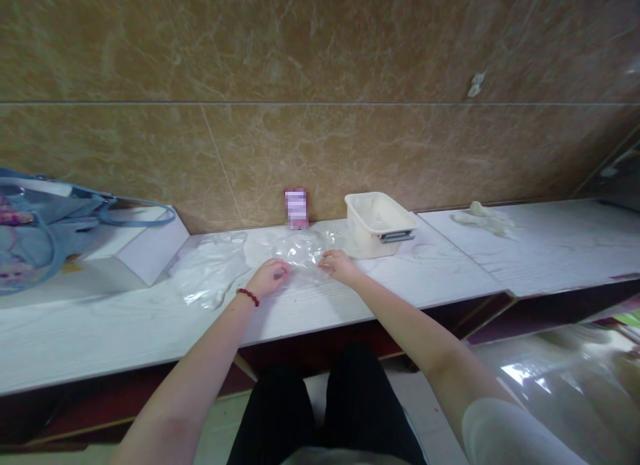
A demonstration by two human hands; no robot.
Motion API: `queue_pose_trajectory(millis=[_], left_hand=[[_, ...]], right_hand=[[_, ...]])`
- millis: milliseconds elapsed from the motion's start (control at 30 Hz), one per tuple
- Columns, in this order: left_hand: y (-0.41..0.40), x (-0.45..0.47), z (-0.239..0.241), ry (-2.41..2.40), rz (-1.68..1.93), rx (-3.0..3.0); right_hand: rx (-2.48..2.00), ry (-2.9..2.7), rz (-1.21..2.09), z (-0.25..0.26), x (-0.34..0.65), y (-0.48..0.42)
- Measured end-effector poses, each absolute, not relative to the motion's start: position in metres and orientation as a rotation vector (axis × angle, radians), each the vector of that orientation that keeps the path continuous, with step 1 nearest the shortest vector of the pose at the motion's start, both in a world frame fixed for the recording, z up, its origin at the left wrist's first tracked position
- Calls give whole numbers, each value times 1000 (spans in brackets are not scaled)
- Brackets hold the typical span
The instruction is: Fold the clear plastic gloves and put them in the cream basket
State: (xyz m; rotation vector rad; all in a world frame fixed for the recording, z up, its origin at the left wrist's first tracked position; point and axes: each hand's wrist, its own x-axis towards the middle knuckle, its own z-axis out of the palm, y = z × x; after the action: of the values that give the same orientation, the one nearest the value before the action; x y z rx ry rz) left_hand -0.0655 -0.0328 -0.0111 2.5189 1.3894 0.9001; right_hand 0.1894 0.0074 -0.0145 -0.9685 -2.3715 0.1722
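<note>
In the head view a clear, shiny plastic bag (299, 250) lies crumpled on the white counter in front of me. My left hand (270, 277), below a red bead bracelet (249, 296), has its fingers curled at the bag's near left edge. At the right edge, my right hand (341, 268) pinches the plastic with bent fingers. A pile of thin clear plastic bags (210, 266) is spread just left of my left hand. Beyond my right hand stands a cream plastic basket (373, 238) with a grey handle; something clear lies inside it.
A phone-like object (297, 208) with a blurred-out face leans on the brown marble wall. At the left, a blue bag (45, 232) rests on a white box (140, 248). A crumpled whitish plastic piece (483, 218) lies on the counter (430, 278) to the right.
</note>
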Motion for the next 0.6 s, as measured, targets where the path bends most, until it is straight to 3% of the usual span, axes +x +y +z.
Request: queue_pose_trajectory(millis=[267, 600], left_hand=[[-45, -64, -10, 1386, 762, 2520], [-70, -78, 0, 1296, 609, 2402]], right_hand=[[-986, -2426, 185, -17, 193, -2], [-818, -2564, 513, 1, 205, -27]])
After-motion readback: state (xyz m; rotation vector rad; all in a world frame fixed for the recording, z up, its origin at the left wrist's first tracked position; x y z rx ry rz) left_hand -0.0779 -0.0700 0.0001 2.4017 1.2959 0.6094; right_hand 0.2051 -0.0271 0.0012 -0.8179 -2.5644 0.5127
